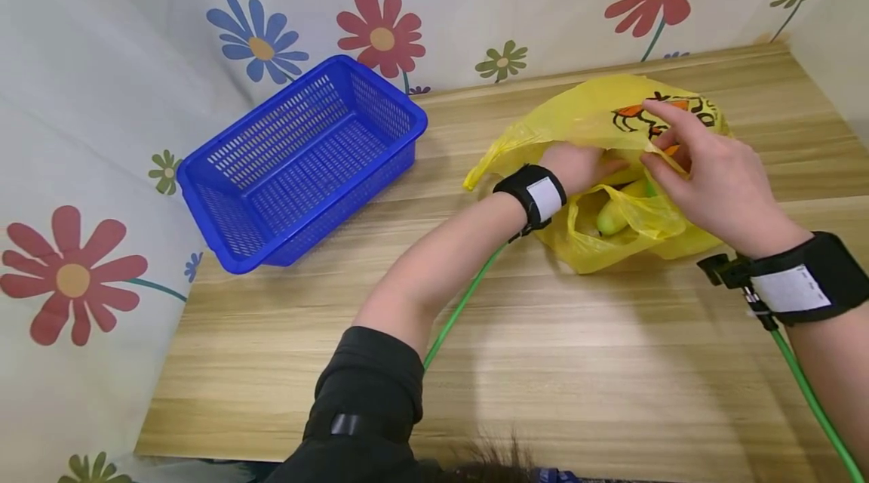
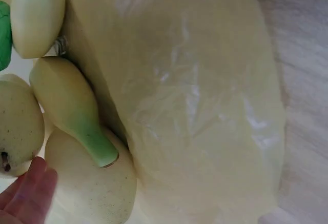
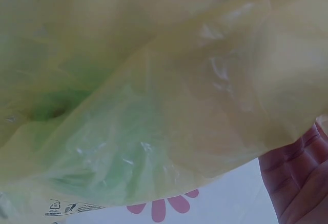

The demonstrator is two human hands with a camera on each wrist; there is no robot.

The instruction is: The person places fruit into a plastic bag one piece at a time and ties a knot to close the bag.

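A yellow plastic bag (image 1: 543, 124) with printed black and orange marks lies on the table, its mouth facing me. My left hand (image 1: 577, 166) reaches into it. In the left wrist view, the left fingertips (image 2: 38, 183) touch or nearly touch a round, speckled, pear-like fruit (image 2: 18, 121) with a dark stem. Beside that are a short banana-like fruit (image 2: 66, 90) with a green end and a large pale yellow fruit (image 2: 92, 193). A green item (image 2: 4, 34) is cut off by the frame. My right hand (image 1: 720, 173) pinches the bag's upper rim between thumb and fingers.
An open blue plastic basket (image 1: 326, 189) with slotted sides stands left of the bag, nothing inside. The wooden table (image 1: 577, 362) meets a flower-printed curtain (image 1: 462, 7) at its back and left. A green cable (image 1: 465, 298) runs from each wristband.
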